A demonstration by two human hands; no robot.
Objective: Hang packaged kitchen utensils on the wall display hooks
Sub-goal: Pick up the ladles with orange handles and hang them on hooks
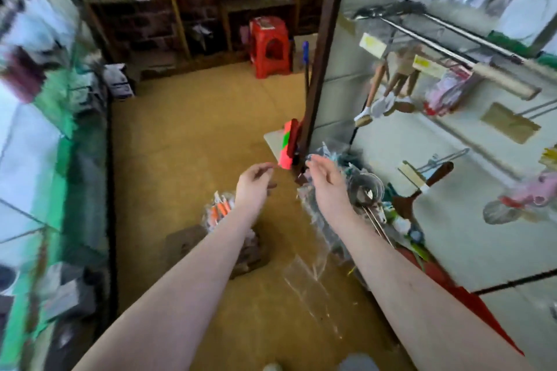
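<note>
Both my hands are stretched out over the floor, empty, fingers loosely curled and apart. My left hand (254, 181) hovers above a bundle of orange-handled packaged utensils (218, 214) lying on the floor. My right hand (327, 179) is just left of a heap of packaged utensils (366, 199), among them wire strainers in clear bags, piled at the foot of the wall. The white wall display (452, 235) on the right has metal hooks (446, 156); wooden spoons and spatulas (391, 90) and pink packaged items (449, 90) hang there. The picture is blurred by motion.
A loose clear plastic bag (313, 286) lies on the tan floor between my arms. A pink-green box (287, 144) leans by a brown post (322, 48). A red plastic stool (271, 47) stands before dark shelves at the back. Glass counters (60, 144) run along the left.
</note>
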